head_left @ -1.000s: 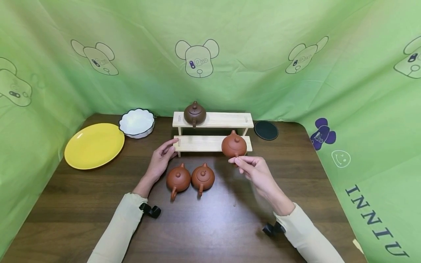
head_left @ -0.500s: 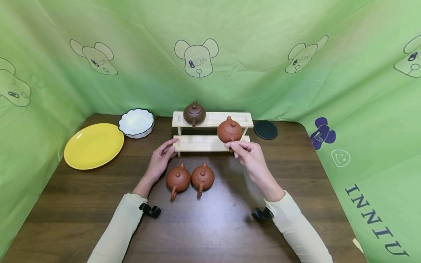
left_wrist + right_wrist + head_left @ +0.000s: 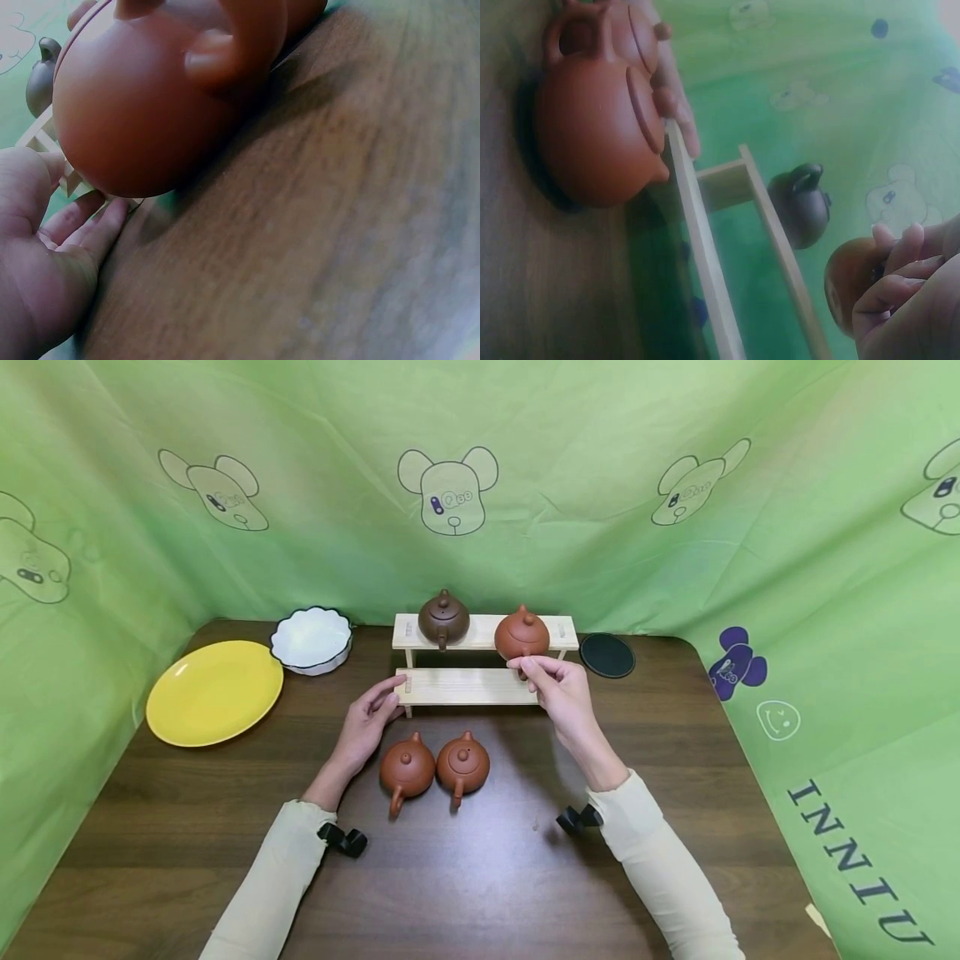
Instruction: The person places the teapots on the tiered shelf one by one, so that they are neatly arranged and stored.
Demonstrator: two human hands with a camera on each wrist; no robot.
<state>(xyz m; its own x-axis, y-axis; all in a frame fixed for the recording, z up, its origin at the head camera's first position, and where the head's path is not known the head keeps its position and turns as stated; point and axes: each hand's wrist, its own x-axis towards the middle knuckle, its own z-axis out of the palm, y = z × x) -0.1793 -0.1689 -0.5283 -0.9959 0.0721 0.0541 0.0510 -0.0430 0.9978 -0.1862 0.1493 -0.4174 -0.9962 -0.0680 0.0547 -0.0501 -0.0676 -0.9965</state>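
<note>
In the head view, my right hand [image 3: 561,693] pinches the handle of a reddish-brown clay teapot [image 3: 521,633] at the right part of the upper shelf [image 3: 483,631]. Whether its base touches the board is hard to tell. My left hand [image 3: 365,717] holds the left end of the lower shelf [image 3: 465,687], thumb at its front corner. A dark brown teapot [image 3: 444,620] sits on the upper shelf's left part. Two more reddish-brown teapots, a left one [image 3: 407,768] and a right one [image 3: 462,766], stand side by side in front of the wooden rack, handles toward me.
A yellow plate [image 3: 215,693] and a white scalloped bowl [image 3: 311,641] lie at the left. Right of the rack is a dark round coaster [image 3: 607,656]. Green printed cloth [image 3: 570,485] hangs around the brown table [image 3: 465,893].
My right hand has carried the reddish-brown teapot from the lower shelf's right end backward and slightly left, up to the upper shelf. The left hand has stayed on the rack.
</note>
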